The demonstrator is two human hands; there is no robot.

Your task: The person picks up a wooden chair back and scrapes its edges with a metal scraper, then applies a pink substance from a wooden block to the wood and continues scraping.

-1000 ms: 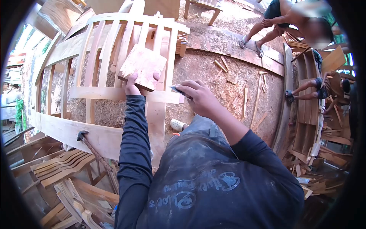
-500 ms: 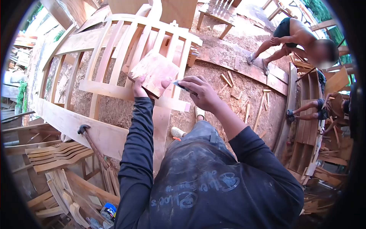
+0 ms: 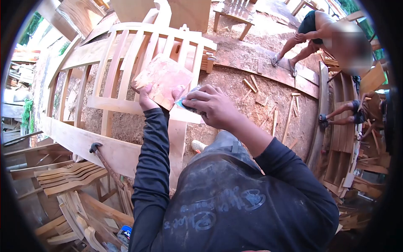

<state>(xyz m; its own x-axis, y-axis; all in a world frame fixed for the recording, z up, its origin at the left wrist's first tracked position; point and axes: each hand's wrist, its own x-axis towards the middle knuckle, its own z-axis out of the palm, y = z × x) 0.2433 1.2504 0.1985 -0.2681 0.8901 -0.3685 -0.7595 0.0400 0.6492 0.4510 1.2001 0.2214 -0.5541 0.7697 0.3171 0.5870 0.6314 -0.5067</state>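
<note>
My left hand (image 3: pixel 146 97) grips a flat reddish-brown wooden block (image 3: pixel 161 80) by its lower edge and holds it up over the slatted frame. My right hand (image 3: pixel 210 106) is closed on a folded piece of grey sandpaper (image 3: pixel 187 101), which touches the block's lower right corner. Both arms wear dark long sleeves. Under the hands lies a large slatted wooden frame (image 3: pixel 105 105), pale and unfinished, resting over sawdust.
A hammer (image 3: pixel 103 157) lies on the frame's lower rail. Curved wooden chair parts (image 3: pixel 67 178) are stacked at lower left. Offcuts litter the sawdust floor (image 3: pixel 260 92). One person (image 3: pixel 323 33) bends at upper right; another person's legs (image 3: pixel 344 113) show at the right by stacked boards.
My right hand has moved left with the sandpaper until it meets the block's corner. The left hand keeps the block in much the same place. The view shifted slightly.
</note>
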